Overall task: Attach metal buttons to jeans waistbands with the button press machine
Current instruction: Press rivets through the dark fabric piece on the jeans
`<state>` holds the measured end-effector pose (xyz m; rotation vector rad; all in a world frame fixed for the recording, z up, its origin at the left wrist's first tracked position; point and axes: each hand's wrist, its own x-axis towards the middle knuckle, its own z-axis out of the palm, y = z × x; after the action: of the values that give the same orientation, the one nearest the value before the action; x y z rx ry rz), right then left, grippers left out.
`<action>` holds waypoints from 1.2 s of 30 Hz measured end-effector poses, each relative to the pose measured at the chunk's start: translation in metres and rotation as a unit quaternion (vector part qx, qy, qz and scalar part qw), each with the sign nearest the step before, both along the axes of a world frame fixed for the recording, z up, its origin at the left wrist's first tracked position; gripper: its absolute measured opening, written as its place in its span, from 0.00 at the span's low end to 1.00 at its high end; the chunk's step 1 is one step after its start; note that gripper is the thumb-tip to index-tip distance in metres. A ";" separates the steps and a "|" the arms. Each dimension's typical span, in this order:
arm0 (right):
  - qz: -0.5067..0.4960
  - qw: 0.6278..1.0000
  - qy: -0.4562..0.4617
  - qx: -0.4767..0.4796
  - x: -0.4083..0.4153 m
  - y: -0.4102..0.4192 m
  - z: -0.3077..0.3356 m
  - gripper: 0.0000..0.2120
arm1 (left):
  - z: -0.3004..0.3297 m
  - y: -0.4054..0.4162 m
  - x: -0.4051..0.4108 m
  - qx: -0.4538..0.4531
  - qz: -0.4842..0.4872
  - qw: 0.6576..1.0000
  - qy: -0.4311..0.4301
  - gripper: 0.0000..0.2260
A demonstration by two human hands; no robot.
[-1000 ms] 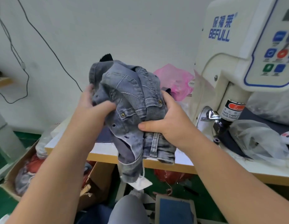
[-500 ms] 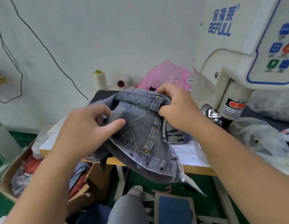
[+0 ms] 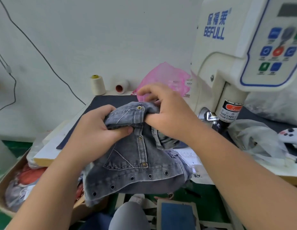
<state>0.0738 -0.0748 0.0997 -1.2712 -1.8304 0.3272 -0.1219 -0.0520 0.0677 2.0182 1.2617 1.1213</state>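
A small grey denim garment [image 3: 134, 165] with brass rivets and a row of eyelets hangs over the table's front edge. My left hand [image 3: 98, 130] grips a fold of its upper part between thumb and fingers. My right hand [image 3: 169, 117] pinches the same band from the right, just past a brass button [image 3: 139, 107]. The cream button press machine [image 3: 227, 67] stands to the right; its press head [image 3: 210, 116] is a short way right of my right hand.
Two thread cones [image 3: 98, 84] and a pink plastic bag [image 3: 167, 77] sit at the table's back. Clear plastic bags [image 3: 257, 140] lie right of the press. A cardboard box of garments [image 3: 20, 185] stands on the floor at left. A foot pedal [image 3: 176, 214] is below.
The garment has come down from in front of my face to the table edge. My hands have shifted along it and now hold the upper band close together.
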 end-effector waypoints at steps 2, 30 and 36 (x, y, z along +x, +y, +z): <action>-0.061 0.997 0.004 0.037 0.004 -0.004 -0.007 0.22 | -0.003 0.002 -0.005 -0.065 -0.022 0.995 -0.073 0.18; -0.019 0.999 -0.037 -0.031 -0.063 -0.034 -0.048 0.50 | 0.001 -0.001 -0.003 -0.233 -0.197 0.922 -0.237 0.28; 0.055 0.983 0.169 0.042 -0.048 -0.043 -0.057 0.23 | -0.009 -0.001 -0.016 -0.315 -0.126 0.830 -0.443 0.11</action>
<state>0.0255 -0.1180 0.0425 -0.9897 -1.6067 0.4898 -0.1379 -0.0529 0.0585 0.9184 0.6894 1.0967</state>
